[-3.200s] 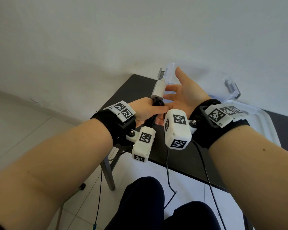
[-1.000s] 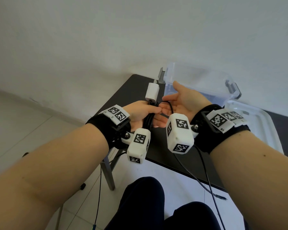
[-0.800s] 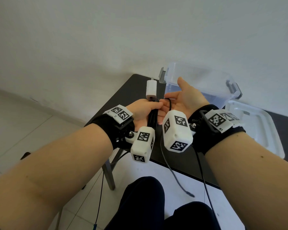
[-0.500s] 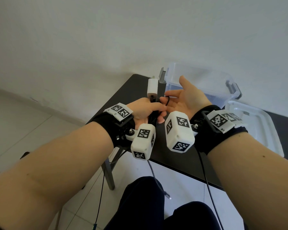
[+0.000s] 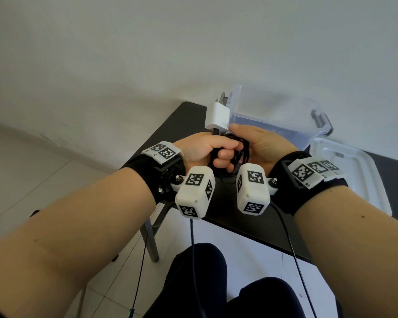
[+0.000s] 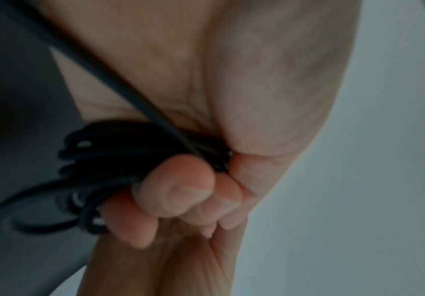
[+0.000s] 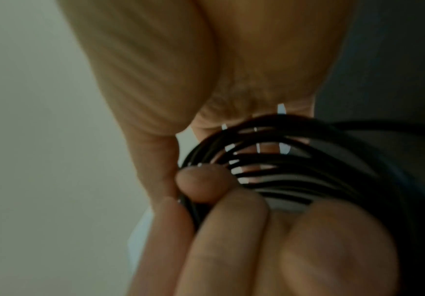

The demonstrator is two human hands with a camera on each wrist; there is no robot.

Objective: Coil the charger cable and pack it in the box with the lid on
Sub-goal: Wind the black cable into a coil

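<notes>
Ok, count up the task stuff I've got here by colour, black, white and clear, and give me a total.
Black: 1, the coiled cable, gripped by the left hand and right hand.
White: 1, the charger plug.
Clear: 2, the box and its lid, lying off the box on the table.
Total: 4.

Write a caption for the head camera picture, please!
Both hands grip a coiled black charger cable before an open clear box.

right hand (image 7: 231,140) up close, fingers (image 7: 203,184) curled round a bunch of black cable loops (image 7: 295,166), thumb pressing from the left, pale wall behind (pretty blurry), dark surface on the right
</notes>
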